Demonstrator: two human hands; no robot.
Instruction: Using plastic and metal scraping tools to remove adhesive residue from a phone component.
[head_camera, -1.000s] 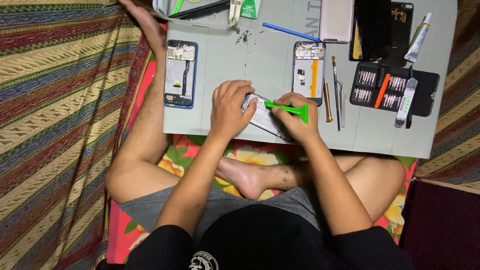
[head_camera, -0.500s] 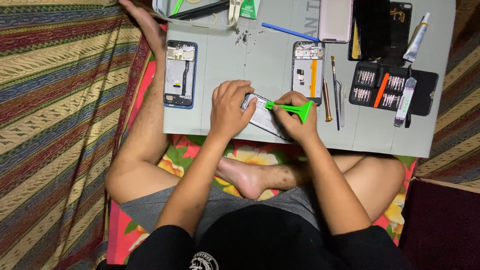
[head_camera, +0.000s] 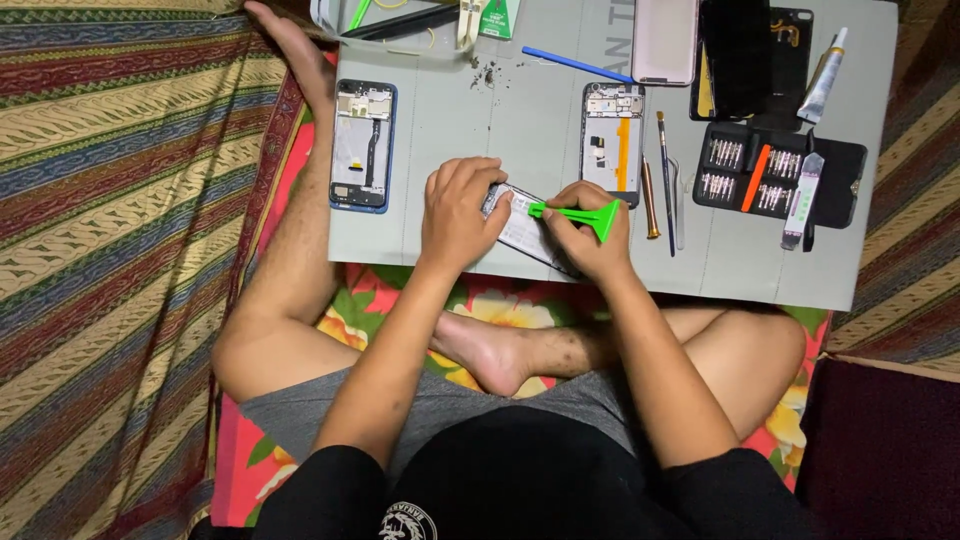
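Grey mat (head_camera: 520, 130), green pry tool (head_camera: 580, 211) lying left-right, right hand (head_camera: 590, 235)

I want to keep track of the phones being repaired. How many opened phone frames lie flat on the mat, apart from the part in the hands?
2. A blue-edged frame lies left of the left hand; a dark frame lies above the right hand. Others may be hidden.

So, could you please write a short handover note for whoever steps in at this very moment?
Left hand presses down on the flat silvery phone part at the grey work mat's near edge.
Right hand holds the green plastic pry tool, tip at that part.
Done: two opened phone frames, blue-rimmed and dark, lie on the mat; the black screwdriver bit case is open.
Left: prying is unfinished.
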